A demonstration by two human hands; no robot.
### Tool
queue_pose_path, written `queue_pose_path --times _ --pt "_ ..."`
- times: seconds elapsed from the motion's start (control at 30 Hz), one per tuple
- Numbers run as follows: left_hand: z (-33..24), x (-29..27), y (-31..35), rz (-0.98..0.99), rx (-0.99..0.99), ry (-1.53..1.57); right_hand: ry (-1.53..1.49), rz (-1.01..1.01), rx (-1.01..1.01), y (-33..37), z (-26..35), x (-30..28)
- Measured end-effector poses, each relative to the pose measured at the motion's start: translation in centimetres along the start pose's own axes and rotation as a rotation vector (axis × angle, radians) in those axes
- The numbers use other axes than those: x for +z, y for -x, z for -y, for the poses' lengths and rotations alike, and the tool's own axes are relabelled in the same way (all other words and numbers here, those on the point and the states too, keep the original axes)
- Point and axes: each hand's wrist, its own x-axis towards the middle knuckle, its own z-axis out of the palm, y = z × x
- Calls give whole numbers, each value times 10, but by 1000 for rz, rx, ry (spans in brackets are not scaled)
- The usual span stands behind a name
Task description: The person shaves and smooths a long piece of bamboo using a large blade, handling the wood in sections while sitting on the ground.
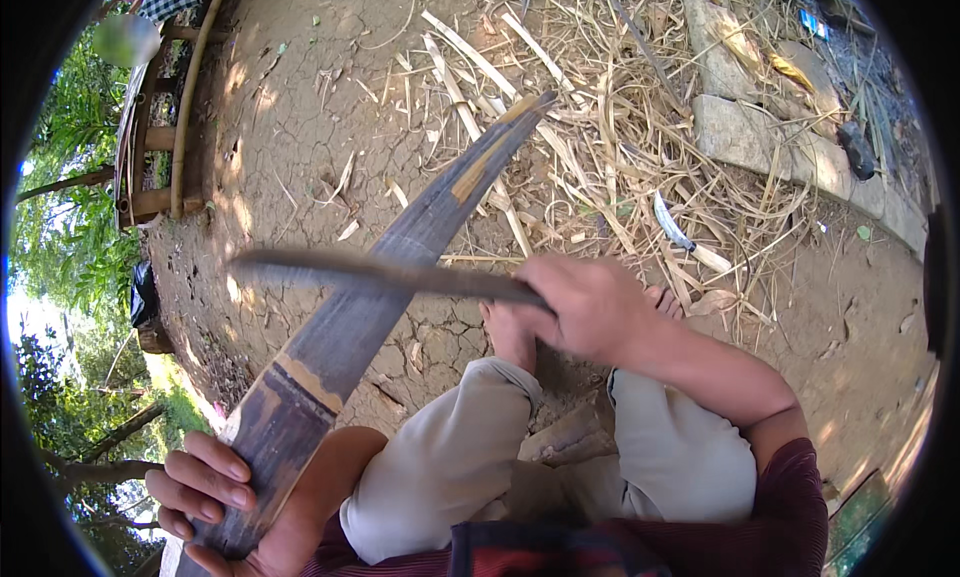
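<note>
My left hand (212,474) is wrapped round the lower end of a long split bamboo piece (340,342), with its fingers over one edge and the thumb at the other. Dark and weathered, the bamboo slants up to the right and narrows to a tapered tip. A pale patch near the tip and another by the node show where its skin is cut away. In my right hand (590,307) is a long dark knife (440,280), closed in the fist. Its blade lies crosswise over the bamboo's middle and is smeared by motion, so contact cannot be judged.
Bamboo strips and shavings (610,147) litter the cracked earth ahead. Among them lies a curved sickle (672,222) with a pale handle. Stone slabs (760,147) edge the right side. A bamboo bench-like frame (160,142) stands at the far left. My bent knees are close below.
</note>
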Motion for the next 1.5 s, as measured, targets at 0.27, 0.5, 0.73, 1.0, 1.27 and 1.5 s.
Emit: queue_pose_path --times 0.27,0.5,0.73,1.0,1.27,1.5 --pt "-3 -2 -1 8 17 -42 -72 -94 48 -4 0 7" --pt "-4 -4 1 13 35 -48 -140 -9 237 3 -8 -9" --pt "-2 5 6 -48 30 -61 -170 -86 203 7 -26 20" --pt "-2 2 7 -15 39 12 -229 -190 -60 3 14 -4" --pt "-1 1 10 -18 75 -17 -97 -143 56 0 9 -7" --pt "0 0 11 -33 80 -14 -47 -38 245 2 -22 19"
